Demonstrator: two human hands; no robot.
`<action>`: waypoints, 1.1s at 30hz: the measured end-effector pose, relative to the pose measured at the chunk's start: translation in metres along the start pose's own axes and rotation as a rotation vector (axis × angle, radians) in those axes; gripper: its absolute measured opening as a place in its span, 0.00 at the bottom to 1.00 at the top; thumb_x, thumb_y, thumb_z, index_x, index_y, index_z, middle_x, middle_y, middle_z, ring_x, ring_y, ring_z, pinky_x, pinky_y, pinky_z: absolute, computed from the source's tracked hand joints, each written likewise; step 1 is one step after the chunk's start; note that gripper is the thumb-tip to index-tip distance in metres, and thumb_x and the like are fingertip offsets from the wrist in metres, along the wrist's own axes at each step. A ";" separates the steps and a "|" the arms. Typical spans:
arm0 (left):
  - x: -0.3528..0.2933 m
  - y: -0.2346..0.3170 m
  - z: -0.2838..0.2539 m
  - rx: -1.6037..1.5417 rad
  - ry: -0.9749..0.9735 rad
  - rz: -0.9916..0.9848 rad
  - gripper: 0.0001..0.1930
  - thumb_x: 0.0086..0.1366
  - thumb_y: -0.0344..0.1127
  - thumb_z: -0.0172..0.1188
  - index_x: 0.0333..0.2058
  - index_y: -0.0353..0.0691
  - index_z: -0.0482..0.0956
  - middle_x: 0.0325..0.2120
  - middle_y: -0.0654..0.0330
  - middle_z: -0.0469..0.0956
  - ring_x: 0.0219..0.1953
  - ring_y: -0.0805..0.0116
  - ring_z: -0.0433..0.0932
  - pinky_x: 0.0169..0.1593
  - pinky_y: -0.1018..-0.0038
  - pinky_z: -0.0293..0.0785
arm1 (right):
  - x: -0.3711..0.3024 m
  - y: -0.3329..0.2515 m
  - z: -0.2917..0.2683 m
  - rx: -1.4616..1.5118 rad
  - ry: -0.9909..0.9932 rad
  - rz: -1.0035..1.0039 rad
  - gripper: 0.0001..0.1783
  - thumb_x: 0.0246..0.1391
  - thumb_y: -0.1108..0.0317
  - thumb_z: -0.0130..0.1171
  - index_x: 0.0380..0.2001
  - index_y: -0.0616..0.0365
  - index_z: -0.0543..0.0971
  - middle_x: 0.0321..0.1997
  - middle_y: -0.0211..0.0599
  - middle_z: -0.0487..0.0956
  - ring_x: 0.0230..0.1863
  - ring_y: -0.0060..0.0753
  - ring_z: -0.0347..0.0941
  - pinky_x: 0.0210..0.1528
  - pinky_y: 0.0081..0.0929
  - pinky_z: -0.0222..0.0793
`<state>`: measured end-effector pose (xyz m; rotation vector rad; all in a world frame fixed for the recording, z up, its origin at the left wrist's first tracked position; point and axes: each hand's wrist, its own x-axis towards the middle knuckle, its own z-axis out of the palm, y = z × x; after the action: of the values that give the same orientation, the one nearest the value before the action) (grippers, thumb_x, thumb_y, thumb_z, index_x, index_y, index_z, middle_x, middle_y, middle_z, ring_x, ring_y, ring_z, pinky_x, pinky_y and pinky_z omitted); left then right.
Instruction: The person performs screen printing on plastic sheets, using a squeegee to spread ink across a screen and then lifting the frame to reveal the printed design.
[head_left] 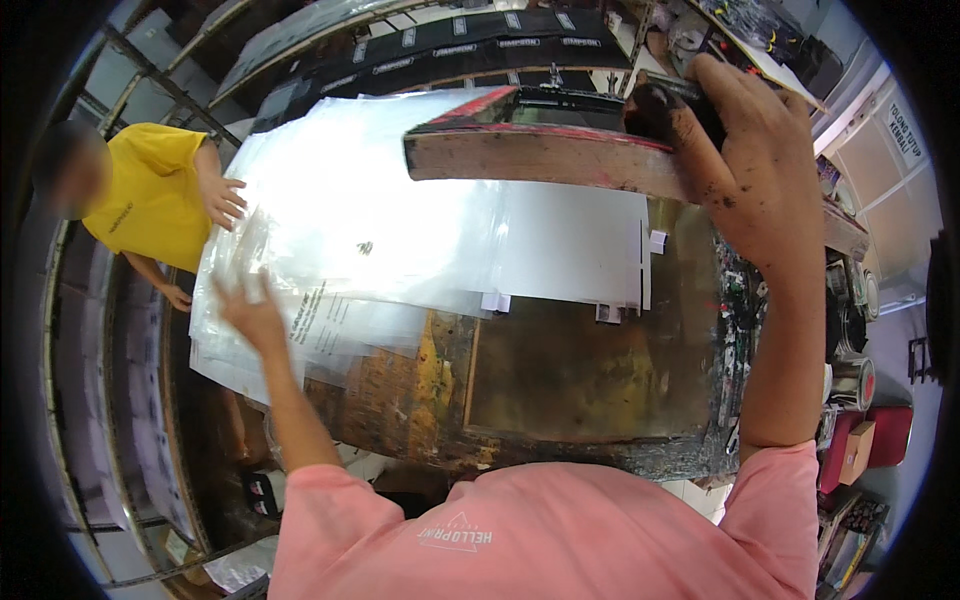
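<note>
My left hand (250, 318) is blurred by motion, its fingers apart, over the left part of a spread of clear plastic sheets (340, 220). Small dark printing shows on some sheets. My right hand (745, 150), stained with ink, is closed round a dark, ink-blackened tool (700, 100) whose full shape is hidden. It is at the wooden screen-printing frame (540, 158), which is raised above the table and has red and black smears. Below the frame, a white sheet (580, 235) lies among small white tabs (607, 313) on the brown printing board (590, 390).
Across the table at the left, a person in a yellow shirt (150, 190) has one hand (220, 200) by the sheets. Metal racks (110, 380) stand left. Black boxes (450, 55) line the far shelf. Cans (852, 382) and a red box (888, 436) are at right.
</note>
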<state>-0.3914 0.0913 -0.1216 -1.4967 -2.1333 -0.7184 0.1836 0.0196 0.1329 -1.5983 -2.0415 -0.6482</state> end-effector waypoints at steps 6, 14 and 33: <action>-0.087 0.221 0.044 0.083 -0.227 0.529 0.28 0.82 0.55 0.42 0.67 0.46 0.77 0.72 0.54 0.71 0.78 0.50 0.59 0.78 0.31 0.26 | 0.011 0.007 0.007 -0.018 0.136 -0.045 0.23 0.65 0.47 0.59 0.46 0.58 0.82 0.40 0.47 0.84 0.46 0.52 0.80 0.53 0.50 0.63; -0.071 0.246 0.024 -0.273 -0.532 0.448 0.36 0.79 0.64 0.42 0.70 0.42 0.72 0.68 0.47 0.74 0.74 0.45 0.65 0.75 0.25 0.27 | 0.003 0.005 0.012 -0.002 0.236 -0.048 0.25 0.65 0.43 0.59 0.43 0.56 0.82 0.37 0.44 0.84 0.46 0.50 0.81 0.52 0.53 0.65; -0.203 0.359 -0.047 -0.668 -0.561 0.954 0.53 0.45 0.79 0.72 0.60 0.42 0.82 0.67 0.47 0.71 0.72 0.42 0.66 0.74 0.23 0.33 | -0.003 0.007 -0.028 0.099 -0.022 0.007 0.33 0.72 0.41 0.47 0.35 0.64 0.80 0.32 0.49 0.83 0.41 0.51 0.81 0.57 0.52 0.64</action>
<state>0.0157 0.0170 -0.1513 -3.0126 -1.1634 -0.6921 0.1935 0.0018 0.1532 -1.5612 -2.0500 -0.5204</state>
